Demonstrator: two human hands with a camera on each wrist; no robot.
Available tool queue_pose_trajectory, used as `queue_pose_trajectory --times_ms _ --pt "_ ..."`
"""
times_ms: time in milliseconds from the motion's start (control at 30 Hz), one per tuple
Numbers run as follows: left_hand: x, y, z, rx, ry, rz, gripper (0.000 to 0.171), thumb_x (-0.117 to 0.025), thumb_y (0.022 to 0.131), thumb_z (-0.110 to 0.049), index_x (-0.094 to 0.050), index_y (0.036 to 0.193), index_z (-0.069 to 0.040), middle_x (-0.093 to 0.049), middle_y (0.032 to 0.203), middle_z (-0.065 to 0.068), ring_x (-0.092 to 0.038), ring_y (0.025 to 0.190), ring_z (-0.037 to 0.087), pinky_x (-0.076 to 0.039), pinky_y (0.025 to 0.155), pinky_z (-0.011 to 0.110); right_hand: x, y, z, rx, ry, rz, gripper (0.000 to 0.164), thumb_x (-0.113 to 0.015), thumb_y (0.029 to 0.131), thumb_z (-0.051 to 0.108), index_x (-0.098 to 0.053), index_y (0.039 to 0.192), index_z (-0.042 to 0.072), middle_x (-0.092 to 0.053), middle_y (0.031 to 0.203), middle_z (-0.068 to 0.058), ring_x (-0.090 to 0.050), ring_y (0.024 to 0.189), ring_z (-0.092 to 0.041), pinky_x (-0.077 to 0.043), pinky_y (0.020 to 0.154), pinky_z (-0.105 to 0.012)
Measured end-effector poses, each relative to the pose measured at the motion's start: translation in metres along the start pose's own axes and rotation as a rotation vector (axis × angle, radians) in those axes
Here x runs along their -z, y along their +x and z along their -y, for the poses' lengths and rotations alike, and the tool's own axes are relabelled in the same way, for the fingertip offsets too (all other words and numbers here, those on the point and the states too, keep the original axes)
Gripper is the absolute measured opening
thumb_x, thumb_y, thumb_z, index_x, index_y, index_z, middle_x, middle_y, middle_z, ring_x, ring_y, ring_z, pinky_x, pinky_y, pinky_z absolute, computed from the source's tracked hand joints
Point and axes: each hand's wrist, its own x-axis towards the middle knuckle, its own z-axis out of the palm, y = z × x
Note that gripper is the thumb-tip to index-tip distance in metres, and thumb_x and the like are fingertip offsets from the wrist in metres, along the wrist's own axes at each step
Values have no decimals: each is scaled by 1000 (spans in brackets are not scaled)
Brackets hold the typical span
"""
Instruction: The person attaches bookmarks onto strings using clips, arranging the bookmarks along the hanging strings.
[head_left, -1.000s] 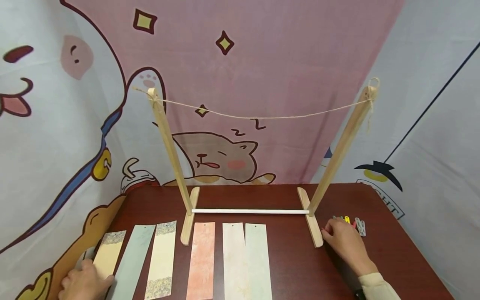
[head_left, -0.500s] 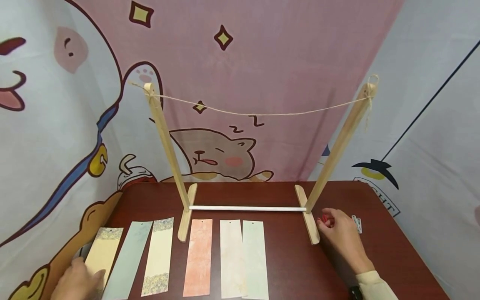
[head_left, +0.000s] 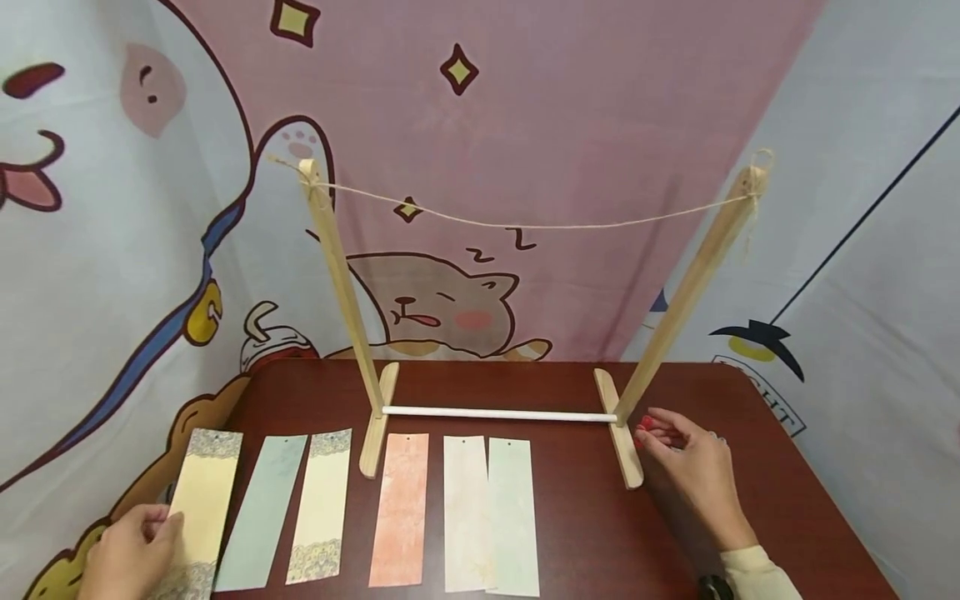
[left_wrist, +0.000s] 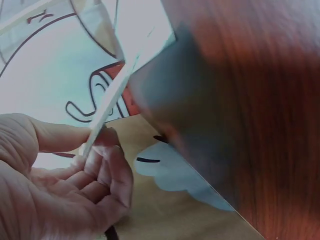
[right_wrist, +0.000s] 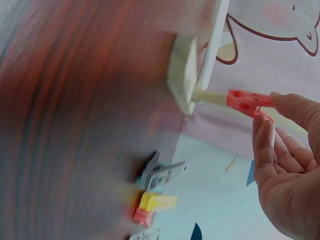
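Note:
My left hand (head_left: 131,550) pinches the long side of a cream bookmark (head_left: 204,492) with patterned ends, lifted at the table's left edge. In the left wrist view the bookmark (left_wrist: 107,102) shows nearly edge-on between thumb and fingers. On the other side, my right hand (head_left: 697,467) holds a red clothespin (head_left: 643,427) beside the right foot of a wooden stand (head_left: 682,292). The right wrist view shows thumb and fingertips on the tail end of that red clothespin (right_wrist: 245,101). A string (head_left: 540,226) sags between the stand's two posts.
Several more bookmarks lie in a row in front of the stand, among them a blue-green one (head_left: 262,512), an orange one (head_left: 401,508) and a pale green one (head_left: 513,517). More clothespins, one yellow (right_wrist: 158,201), lie right of the stand. A printed cloth (head_left: 570,108) hangs behind.
My left hand has picked up the leftmost bookmark, and it now stands a little higher. My right hand has taken the red clothespin from the pile and turned slightly, moving it toward the stand's foot.

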Motion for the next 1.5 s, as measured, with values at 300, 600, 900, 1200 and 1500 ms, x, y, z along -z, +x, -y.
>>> queue_pose_trajectory --times_ms 300,600,900,1200,1500 --pt "2 -15 -33 -5 -105 -183 25 -71 104 -15 -67 110 10 -70 83 13 -59 72 21 -43 69 38 -5 6 17 -75 166 -40 26 -90 92 7 -80 115 9 -75 88 -3 -64 73 -6 -46 63 -15" --pt "-2 -22 -68 -61 -323 -278 19 -73 103 -5 -73 112 12 -75 97 25 -50 70 -9 -41 59 13 -5 5 54 1 381 -53 30 -82 93 -10 -75 121 -2 -64 85 -15 -55 74 -12 -41 60 -21" --pt "-14 -18 -90 -95 -574 -297 19 -76 101 -2 -74 116 9 -68 84 -17 -58 79 -3 -44 65 13 -4 11 88 116 426 -69 29 -81 88 -18 -75 114 -7 -53 76 -14 -46 67 -15 -35 58 -25" --pt "-20 -19 -117 -202 -811 -242 17 -79 100 -2 -76 114 7 -74 87 -5 -62 77 9 -47 63 18 -10 22 111 62 438 -100 27 -82 91 -11 -79 117 -3 -58 78 -10 -48 67 -14 -35 56 -26" --pt "-26 -22 -134 -265 -834 -197 19 -77 102 -3 -74 117 7 -74 89 -3 -60 78 12 -44 65 21 -19 28 135 94 513 -95 28 -83 90 -10 -81 116 -1 -71 90 -11 -54 73 -14 -37 54 -26"
